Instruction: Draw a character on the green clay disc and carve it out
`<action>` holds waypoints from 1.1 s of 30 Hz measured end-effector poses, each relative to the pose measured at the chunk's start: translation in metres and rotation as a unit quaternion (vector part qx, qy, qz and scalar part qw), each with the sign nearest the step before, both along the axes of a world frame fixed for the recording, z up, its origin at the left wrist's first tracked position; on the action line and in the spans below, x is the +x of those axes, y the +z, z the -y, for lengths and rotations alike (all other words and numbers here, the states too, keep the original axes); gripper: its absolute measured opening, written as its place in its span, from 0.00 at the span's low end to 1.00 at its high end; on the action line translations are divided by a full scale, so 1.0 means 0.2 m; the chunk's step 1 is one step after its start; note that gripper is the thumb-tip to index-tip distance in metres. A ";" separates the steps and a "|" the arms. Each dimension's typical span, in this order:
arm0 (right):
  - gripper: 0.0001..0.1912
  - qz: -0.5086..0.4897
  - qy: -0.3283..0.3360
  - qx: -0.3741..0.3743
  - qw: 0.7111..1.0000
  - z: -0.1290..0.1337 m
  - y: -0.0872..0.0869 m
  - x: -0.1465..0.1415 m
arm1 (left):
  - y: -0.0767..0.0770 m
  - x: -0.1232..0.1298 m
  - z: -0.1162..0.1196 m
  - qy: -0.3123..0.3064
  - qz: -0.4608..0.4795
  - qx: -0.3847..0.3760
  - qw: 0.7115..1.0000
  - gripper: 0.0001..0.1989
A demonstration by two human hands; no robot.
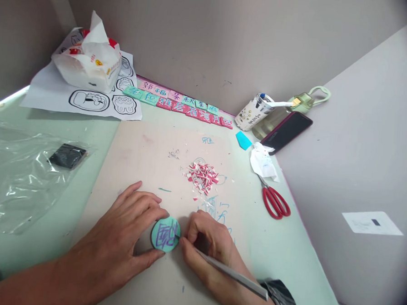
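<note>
A round turquoise carving block point(164, 241) with a purple character drawn on it lies flat on the tan board. The thumb and index finger of my left hand point(128, 226) grip its left edge from above and below. My right hand point(215, 248) is closed around a slim grey carving knife point(238, 277) in a pen hold. Its tip touches the right side of the block's top face, over the purple lines. Above my right hand sits a pile of red and white shavings point(204, 177).
Rows of carved pink, green and red tiles point(192, 110) line the back edge. Tissues point(92, 64) stand on printed paper point(53, 94) at left, above a clear plastic bag point(21, 179). Red-handled scissors point(276, 202), crumpled tissue point(262, 160), a phone point(288, 129) and a pen cup point(253, 113) are at right.
</note>
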State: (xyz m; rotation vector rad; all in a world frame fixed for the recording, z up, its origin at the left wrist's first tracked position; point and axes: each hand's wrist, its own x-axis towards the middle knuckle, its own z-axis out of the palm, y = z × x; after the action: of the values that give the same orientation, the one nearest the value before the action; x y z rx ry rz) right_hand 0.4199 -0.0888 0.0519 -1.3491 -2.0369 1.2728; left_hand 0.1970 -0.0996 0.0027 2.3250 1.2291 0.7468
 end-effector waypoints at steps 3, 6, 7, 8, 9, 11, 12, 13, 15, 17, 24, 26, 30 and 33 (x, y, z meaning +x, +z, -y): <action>0.14 -0.006 -0.005 -0.001 1.000 0.00 0.00 0.00 | 0.00 0.00 0.01 0.011 0.004 -0.011 1.000 0.21; 0.15 -0.018 -0.024 -0.014 0.999 0.00 0.00 -0.02 | 0.00 0.00 0.01 0.013 -0.002 -0.016 1.000 0.20; 0.15 -0.021 -0.033 -0.017 0.999 0.00 0.00 -0.02 | -0.01 0.00 0.01 0.013 -0.003 -0.017 1.000 0.20; 0.14 -0.024 -0.042 -0.017 0.999 0.00 0.00 -0.03 | -0.01 0.00 0.01 0.014 -0.003 -0.017 1.000 0.19; 0.14 -0.026 -0.049 -0.015 0.998 0.00 0.01 -0.03 | -0.01 0.00 0.00 0.014 -0.003 -0.016 1.000 0.19; 0.14 -0.025 -0.058 -0.006 0.998 0.01 0.01 -0.04 | -0.01 0.01 0.00 0.016 0.001 -0.011 1.000 0.18; 0.14 -0.023 -0.060 0.000 0.998 0.01 0.00 -0.05 | -0.01 0.01 0.00 0.019 0.004 -0.009 1.000 0.18; 0.14 -0.022 -0.061 0.007 0.998 0.02 0.00 -0.05 | -0.01 0.01 0.00 0.021 0.007 -0.008 1.000 0.19; 0.14 -0.019 -0.065 0.021 0.997 0.03 -0.01 -0.05 | -0.01 0.02 0.00 0.026 0.013 -0.009 1.000 0.19; 0.13 -0.015 -0.068 0.039 0.997 0.05 -0.03 -0.05 | -0.01 0.02 0.00 0.030 0.019 -0.009 0.999 0.19; 0.13 -0.034 -0.107 0.052 0.992 0.07 -0.08 -0.07 | -0.02 0.02 0.00 0.027 0.021 -0.008 0.999 0.17; 0.13 -0.045 -0.119 0.021 0.992 0.06 -0.06 -0.07 | -0.02 0.01 0.00 0.023 0.016 -0.010 1.000 0.17; 0.13 -0.069 -0.132 -0.034 0.988 0.04 -0.04 -0.06 | -0.03 0.00 0.00 0.008 0.015 -0.014 1.000 0.21; 0.12 -0.084 -0.133 -0.044 0.987 0.04 -0.05 -0.06 | -0.02 -0.01 0.00 -0.003 0.019 -0.013 1.000 0.23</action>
State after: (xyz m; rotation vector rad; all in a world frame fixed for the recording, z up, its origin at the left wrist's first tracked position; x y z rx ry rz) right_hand 0.4088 -0.0964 0.0426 -1.4418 -1.6439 1.3182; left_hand 0.1946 -0.0992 -0.0015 2.2828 1.2082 0.7639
